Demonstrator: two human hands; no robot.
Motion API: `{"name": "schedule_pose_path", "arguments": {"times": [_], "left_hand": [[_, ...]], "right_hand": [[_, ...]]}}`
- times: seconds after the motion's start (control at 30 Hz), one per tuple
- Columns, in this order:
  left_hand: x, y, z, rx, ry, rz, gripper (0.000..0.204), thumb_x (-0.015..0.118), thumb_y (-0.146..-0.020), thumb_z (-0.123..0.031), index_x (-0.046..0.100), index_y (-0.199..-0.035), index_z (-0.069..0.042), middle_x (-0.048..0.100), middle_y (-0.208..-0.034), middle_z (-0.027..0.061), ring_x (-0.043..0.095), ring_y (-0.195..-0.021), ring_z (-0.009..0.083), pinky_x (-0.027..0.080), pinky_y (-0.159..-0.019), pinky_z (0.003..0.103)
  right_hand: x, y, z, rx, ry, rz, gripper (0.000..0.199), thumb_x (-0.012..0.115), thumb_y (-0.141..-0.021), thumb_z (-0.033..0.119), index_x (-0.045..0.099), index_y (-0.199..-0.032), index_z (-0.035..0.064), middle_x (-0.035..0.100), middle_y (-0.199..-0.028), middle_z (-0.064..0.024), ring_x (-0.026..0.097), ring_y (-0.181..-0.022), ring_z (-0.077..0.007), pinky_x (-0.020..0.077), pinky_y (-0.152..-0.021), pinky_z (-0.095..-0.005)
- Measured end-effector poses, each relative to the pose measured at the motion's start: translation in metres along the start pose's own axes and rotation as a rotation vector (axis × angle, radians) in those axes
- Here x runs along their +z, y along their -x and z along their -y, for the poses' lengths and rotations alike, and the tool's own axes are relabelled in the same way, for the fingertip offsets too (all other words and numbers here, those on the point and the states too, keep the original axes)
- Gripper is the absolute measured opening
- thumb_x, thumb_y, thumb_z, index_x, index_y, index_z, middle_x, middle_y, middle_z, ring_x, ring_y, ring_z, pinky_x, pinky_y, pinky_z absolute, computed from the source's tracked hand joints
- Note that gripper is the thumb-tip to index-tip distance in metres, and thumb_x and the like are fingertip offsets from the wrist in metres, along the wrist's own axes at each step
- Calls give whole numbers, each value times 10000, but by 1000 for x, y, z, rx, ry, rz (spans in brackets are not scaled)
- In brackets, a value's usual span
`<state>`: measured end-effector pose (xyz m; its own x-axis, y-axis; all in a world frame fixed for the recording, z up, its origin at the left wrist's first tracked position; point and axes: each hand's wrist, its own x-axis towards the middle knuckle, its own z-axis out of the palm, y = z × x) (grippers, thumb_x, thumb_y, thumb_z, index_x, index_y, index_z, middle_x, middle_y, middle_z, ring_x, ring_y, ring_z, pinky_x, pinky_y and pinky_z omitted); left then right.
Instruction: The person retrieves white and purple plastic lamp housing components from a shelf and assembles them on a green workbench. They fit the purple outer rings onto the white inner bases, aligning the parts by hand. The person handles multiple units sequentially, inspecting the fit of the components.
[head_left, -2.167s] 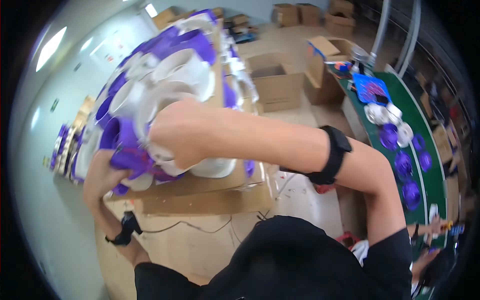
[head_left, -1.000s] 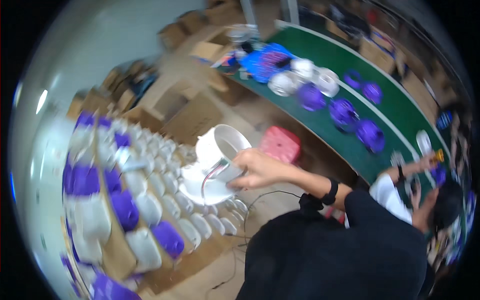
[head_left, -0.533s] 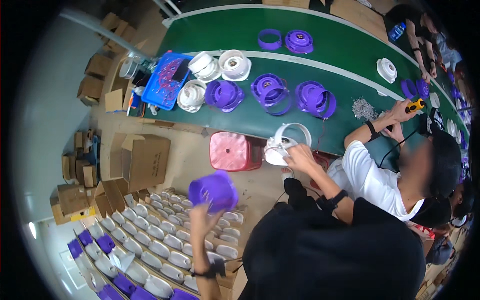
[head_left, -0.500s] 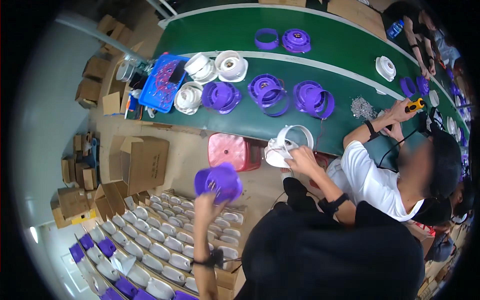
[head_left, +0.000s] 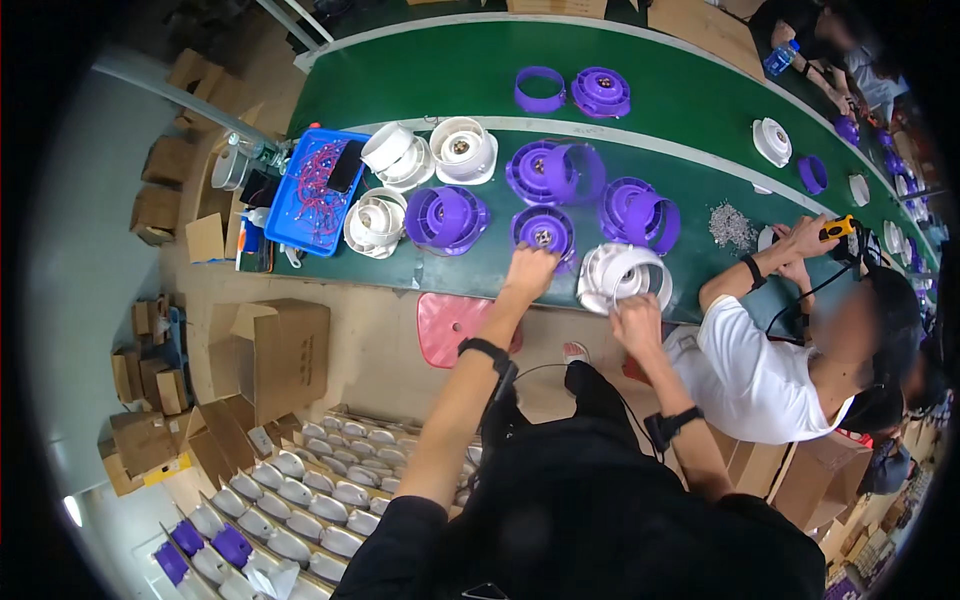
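My left hand [head_left: 530, 270] reaches out to the green work table [head_left: 440, 85] and grips the near rim of a round purple housing [head_left: 545, 228] that sits on it. My right hand [head_left: 636, 322] holds a round white housing [head_left: 622, 274] by its near edge, at the table's front edge just right of the purple one. Both wrists wear black bands. Other purple housings [head_left: 445, 217] and white housings [head_left: 375, 222] lie to the left and behind.
A blue tray [head_left: 312, 195] of red wires sits at the table's left end. A pink stool [head_left: 450, 325] stands below the table. Cardboard boxes [head_left: 280, 350] and racks of white and purple parts [head_left: 300, 515] fill the floor at left. A person in a white shirt [head_left: 760, 370] works at right.
I have turned from the parts racks to the table. My left hand carried the purple housing over and set it on the table; my right brought the white one to the front edge.
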<state>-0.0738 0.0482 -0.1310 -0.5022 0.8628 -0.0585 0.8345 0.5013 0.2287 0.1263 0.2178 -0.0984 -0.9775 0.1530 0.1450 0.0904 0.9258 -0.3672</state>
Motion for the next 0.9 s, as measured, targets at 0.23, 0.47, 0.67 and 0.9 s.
{"name": "schedule_pose_path", "arguments": {"times": [0.23,0.47,0.67,0.9], "left_hand": [[-64,43,19,118,301,-529,332,676,-794,-121,577,-1103,-48,620,-1098,146,629,-950,318,486,-864,442],[-25,219,149,-67,791,231,184,630,-839,-190,616,-924,-28,666,-801,182,659,-754,377,514,-674,455],[121,425,340,-63,13,910,352,525,-881,-364,716,-963,-80,704,-1002,171,679,-907,357,539,-851,479],[101,342,359,-578,370,614,457,632,-846,-252,579,-1263,-73,671,-1158,206,624,-1104,365,482,-983,454]], "right_hand": [[11,-71,-12,181,176,38,300,734,-761,218,645,-934,-11,656,-950,-197,622,-945,-367,448,-896,-477],[31,-62,-18,378,179,-62,549,747,-791,316,568,-1193,-13,566,-1122,-224,562,-1037,-402,463,-877,-491],[51,-64,-3,319,61,-296,500,766,-759,232,561,-1125,-40,540,-1016,-216,561,-928,-412,471,-799,-482],[56,-59,6,507,-12,-351,456,797,-708,208,585,-1019,-50,552,-976,-185,584,-879,-395,486,-754,-445]]}}
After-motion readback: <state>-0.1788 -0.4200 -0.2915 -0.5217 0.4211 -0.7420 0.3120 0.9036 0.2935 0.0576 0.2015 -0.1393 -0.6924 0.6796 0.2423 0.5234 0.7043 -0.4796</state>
